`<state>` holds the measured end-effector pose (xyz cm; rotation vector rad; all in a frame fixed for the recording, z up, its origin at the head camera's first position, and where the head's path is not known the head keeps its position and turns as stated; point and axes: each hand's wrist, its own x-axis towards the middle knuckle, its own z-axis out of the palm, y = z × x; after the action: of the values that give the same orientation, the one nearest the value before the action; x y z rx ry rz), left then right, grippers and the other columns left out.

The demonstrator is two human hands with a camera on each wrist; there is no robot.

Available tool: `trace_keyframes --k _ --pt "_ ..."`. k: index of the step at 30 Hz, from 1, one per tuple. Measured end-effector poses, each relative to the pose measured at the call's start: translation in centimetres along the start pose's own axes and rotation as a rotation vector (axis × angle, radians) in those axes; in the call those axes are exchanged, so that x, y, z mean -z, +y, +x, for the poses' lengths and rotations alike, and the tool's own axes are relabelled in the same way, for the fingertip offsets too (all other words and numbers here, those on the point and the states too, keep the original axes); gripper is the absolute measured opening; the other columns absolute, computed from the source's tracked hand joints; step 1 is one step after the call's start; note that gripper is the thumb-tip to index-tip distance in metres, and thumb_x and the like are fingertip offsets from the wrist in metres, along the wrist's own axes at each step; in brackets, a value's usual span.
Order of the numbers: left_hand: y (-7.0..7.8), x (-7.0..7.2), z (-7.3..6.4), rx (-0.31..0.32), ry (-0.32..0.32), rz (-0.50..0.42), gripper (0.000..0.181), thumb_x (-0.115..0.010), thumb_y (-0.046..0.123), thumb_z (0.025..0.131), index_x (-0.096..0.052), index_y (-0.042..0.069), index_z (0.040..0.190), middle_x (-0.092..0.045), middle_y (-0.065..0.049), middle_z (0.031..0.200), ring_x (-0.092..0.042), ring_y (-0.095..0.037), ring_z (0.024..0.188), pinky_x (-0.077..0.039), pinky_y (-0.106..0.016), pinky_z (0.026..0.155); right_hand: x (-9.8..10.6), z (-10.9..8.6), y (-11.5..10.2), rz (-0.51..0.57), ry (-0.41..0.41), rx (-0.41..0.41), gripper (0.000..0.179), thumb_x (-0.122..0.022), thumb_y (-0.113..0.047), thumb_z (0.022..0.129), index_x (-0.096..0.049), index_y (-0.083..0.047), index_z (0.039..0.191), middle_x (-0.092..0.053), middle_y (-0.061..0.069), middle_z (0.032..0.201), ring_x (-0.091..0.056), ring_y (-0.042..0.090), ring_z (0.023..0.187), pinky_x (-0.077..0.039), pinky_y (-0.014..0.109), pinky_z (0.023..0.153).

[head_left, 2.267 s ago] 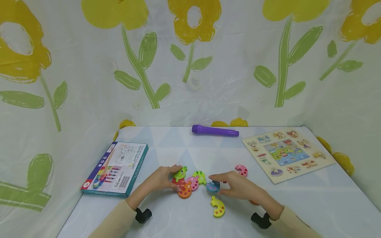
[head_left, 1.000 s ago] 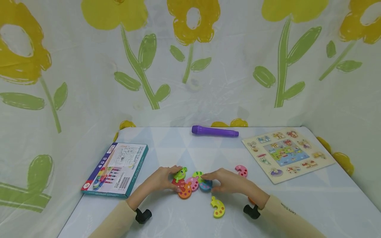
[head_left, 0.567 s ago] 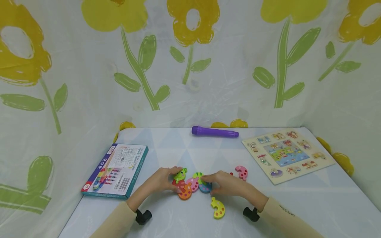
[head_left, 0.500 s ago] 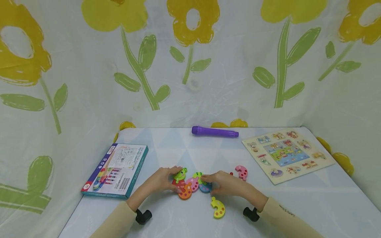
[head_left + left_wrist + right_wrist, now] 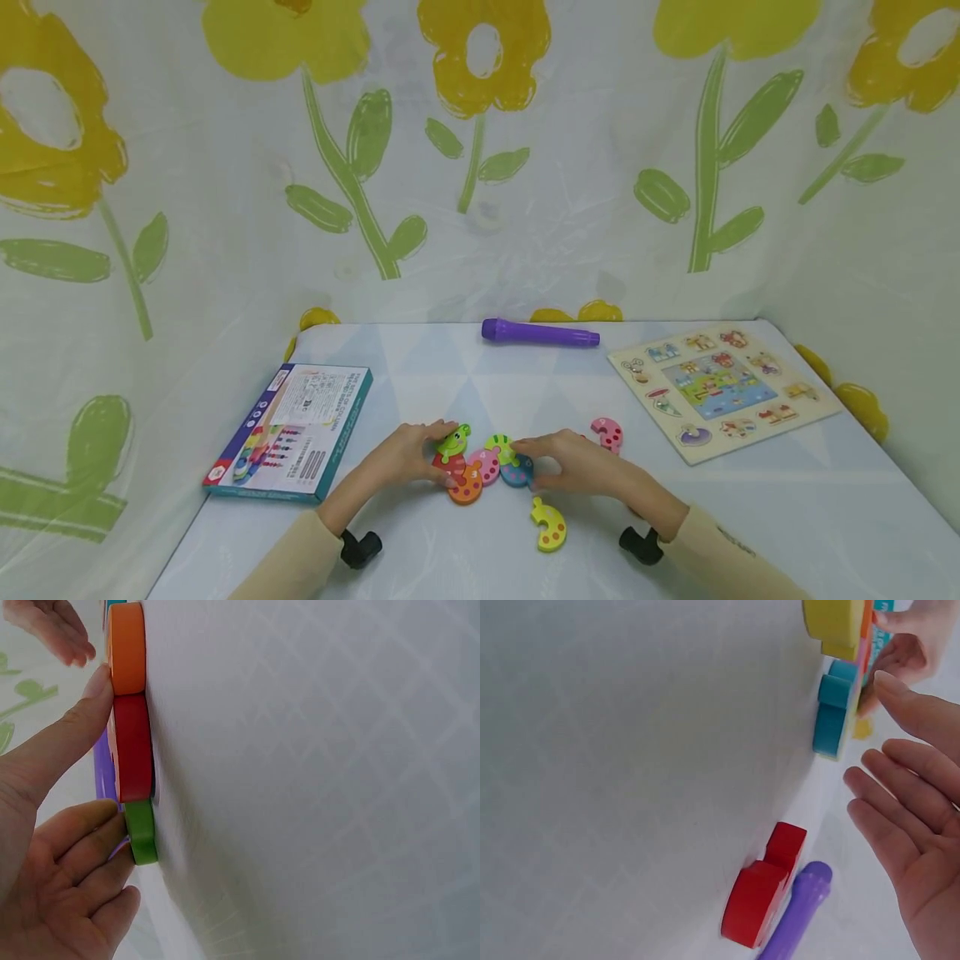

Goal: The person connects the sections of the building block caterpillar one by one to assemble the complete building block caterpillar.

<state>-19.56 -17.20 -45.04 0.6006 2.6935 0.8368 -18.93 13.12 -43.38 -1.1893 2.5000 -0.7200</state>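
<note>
While the left hand grips the multicoloured, flat caterpillar row near its green head, the right hand spreads loosely beside the row's blue end piece, which looks joined. At least a yellow spotted crescent and a pink spotted crescent lie loose on the pale counter, seemingly left to add.

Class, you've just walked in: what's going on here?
Someone appears to be building a caterpillar puzzle. The left hand holds the green head at one end; the right hand is just beside the blue piece at the other. A yellow piece, a pink piece and a red piece lie apart.
</note>
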Motion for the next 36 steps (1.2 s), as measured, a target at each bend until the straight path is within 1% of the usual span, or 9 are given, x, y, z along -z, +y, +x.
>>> trace_keyframes --k 2,6,11,15,18,22,26,36 --pt "0.0 -0.1 0.0 0.000 0.000 0.001 0.082 -0.086 0.036 0.069 -0.052 0.015 0.141 -0.047 -0.009 0.144 -0.038 -0.033 0.136 -0.038 -0.053 0.105 0.0 -0.4 0.0 0.009 0.009 0.005 0.055 -0.074 -0.015 0.086 -0.054 -0.004 0.136 -0.054 0.006 0.138 -0.052 0.019 0.125 -0.046 0.029 0.099" --pt "0.1 0.0 -0.1 0.000 0.005 0.003 0.081 -0.086 0.036 0.069 -0.052 0.014 0.140 -0.047 -0.009 0.144 -0.038 -0.033 0.136 -0.038 -0.053 0.105 -0.1 -1.3 0.1 0.028 0.009 -0.017 0.055 -0.074 -0.019 0.087 -0.055 -0.007 0.137 -0.054 0.003 0.138 -0.050 0.017 0.126 -0.046 0.030 0.099" --pt "0.0 0.0 -0.3 -0.010 0.017 0.010 0.082 -0.086 0.036 0.069 -0.053 0.012 0.140 -0.048 -0.011 0.144 -0.039 -0.034 0.135 -0.037 -0.052 0.105 0.1 -2.2 -0.1 0.047 -0.008 -0.057 0.056 -0.074 -0.022 0.086 -0.054 -0.011 0.138 -0.053 -0.002 0.139 -0.050 0.016 0.127 -0.045 0.032 0.100" --pt "-0.3 -0.1 -0.4 -0.011 0.021 0.006 0.082 -0.086 0.037 0.069 -0.053 0.011 0.139 -0.048 -0.011 0.144 -0.039 -0.034 0.135 -0.037 -0.052 0.105 -0.1 -2.9 -0.4 0.064 -0.026 -0.071 0.056 -0.075 -0.021 0.086 -0.055 -0.013 0.138 -0.053 -0.004 0.139 -0.050 0.014 0.127 -0.046 0.031 0.099" --pt "-0.2 -0.2 -0.5 -0.010 0.031 -0.002 0.083 -0.086 0.037 0.068 -0.053 0.010 0.139 -0.048 -0.011 0.144 -0.039 -0.033 0.135 -0.037 -0.052 0.105 -0.3 -3.4 -0.4 0.074 -0.036 -0.058 0.057 -0.076 -0.021 0.085 -0.056 -0.012 0.137 -0.054 -0.004 0.138 -0.051 0.013 0.126 -0.046 0.028 0.098" --pt "0.0 -0.1 -0.6 0.000 0.046 -0.002 0.083 -0.087 0.037 0.068 -0.053 0.011 0.139 -0.048 -0.010 0.143 -0.039 -0.032 0.136 -0.037 -0.051 0.106 -0.4 -3.8 -0.5 0.082 -0.056 -0.055 0.061 -0.078 -0.027 0.082 -0.055 -0.013 0.137 -0.055 -0.006 0.137 -0.051 0.011 0.125 -0.046 0.026 0.097" --pt "0.2 -0.1 -0.6 0.002 0.047 0.004 0.082 -0.087 0.037 0.068 -0.053 0.011 0.139 -0.049 -0.011 0.143 -0.039 -0.033 0.135 -0.038 -0.052 0.105 -0.7 -4.2 -0.6 0.077 -0.074 -0.042 0.063 -0.079 -0.031 0.080 -0.056 -0.014 0.137 -0.056 -0.006 0.136 -0.052 0.010 0.125 -0.047 0.024 0.096" --pt "0.3 -0.3 -0.4 0.030 0.057 0.000 0.083 -0.087 0.036 0.067 -0.054 0.011 0.139 -0.050 -0.010 0.142 -0.039 -0.033 0.135 -0.039 -0.052 0.104 -1.0 -4.6 -1.1 0.056 -0.101 0.002 0.064 -0.080 -0.027 0.079 -0.056 -0.012 0.136 -0.055 -0.004 0.136 -0.051 0.010 0.125 -0.046 0.025 0.097"
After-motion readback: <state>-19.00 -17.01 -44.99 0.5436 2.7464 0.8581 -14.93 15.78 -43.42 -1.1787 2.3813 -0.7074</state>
